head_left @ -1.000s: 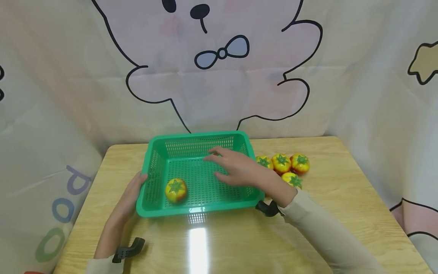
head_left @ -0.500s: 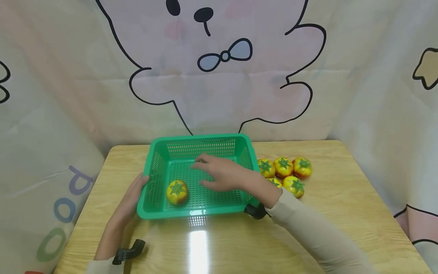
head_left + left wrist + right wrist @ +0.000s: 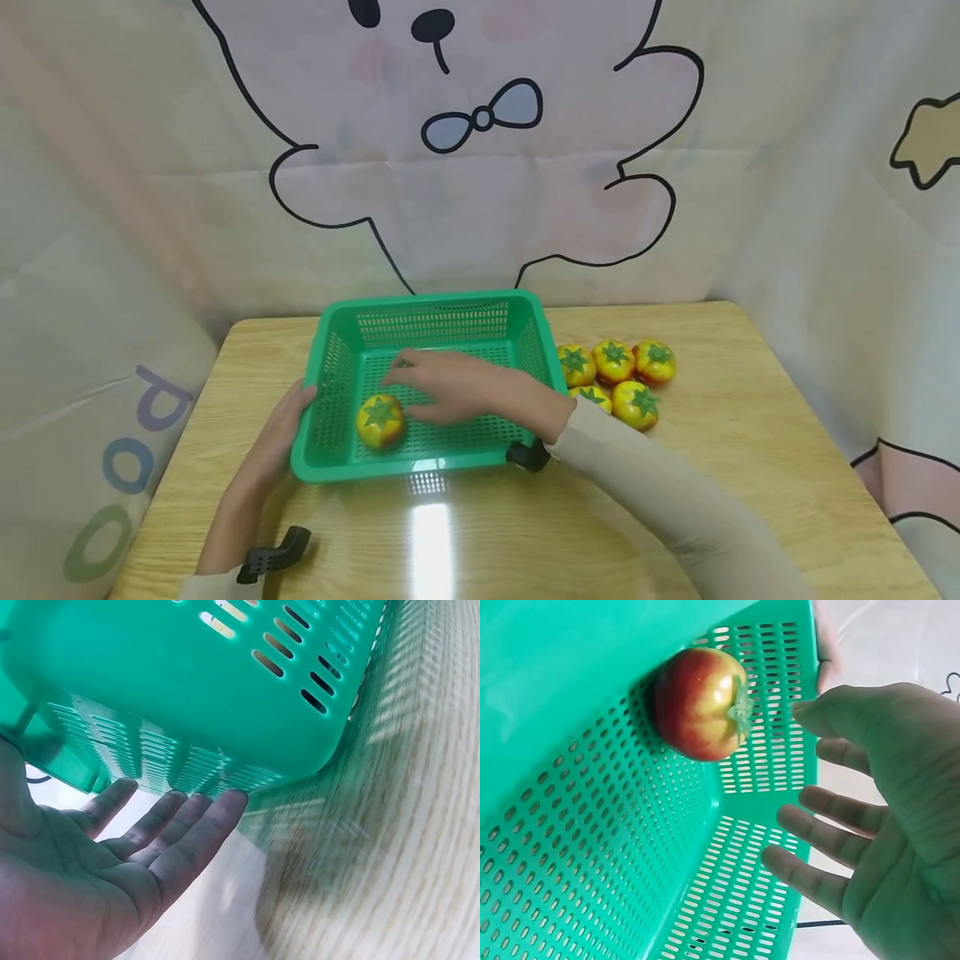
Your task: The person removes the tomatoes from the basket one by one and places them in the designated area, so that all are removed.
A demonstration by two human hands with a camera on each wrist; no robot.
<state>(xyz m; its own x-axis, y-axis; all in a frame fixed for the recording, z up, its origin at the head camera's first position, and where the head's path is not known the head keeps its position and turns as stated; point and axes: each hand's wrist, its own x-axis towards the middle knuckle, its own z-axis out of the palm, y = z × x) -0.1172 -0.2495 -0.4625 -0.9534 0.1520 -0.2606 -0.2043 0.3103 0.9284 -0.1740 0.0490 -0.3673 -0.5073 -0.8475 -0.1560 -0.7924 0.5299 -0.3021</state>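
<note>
A green perforated plastic basket (image 3: 420, 474) stands on the table. In its front left part sits a red-and-yellow, tomato-like fruit (image 3: 380, 422) with a green star-shaped top. My right hand (image 3: 457, 387) hovers inside the basket, just right of the fruit; the right wrist view shows thumb and fingers spread, with a gap to the fruit (image 3: 703, 705). Along the basket's left side, my left hand (image 3: 281, 433) rests against the outside. Its fingers (image 3: 199, 832) lie nearly straight with tips at the slotted wall, and the thumb is at the rim.
Several more of these fruits (image 3: 614, 362) are grouped on the wooden table (image 3: 720, 433), close to the basket's right side. Behind the table hangs a printed cloth (image 3: 450, 208) with a cartoon animal, and cloth also closes off both sides.
My right hand has moved left across the basket toward the fruit in it, uncovering more of the fruits on the right. My left hand stays at the basket's side.
</note>
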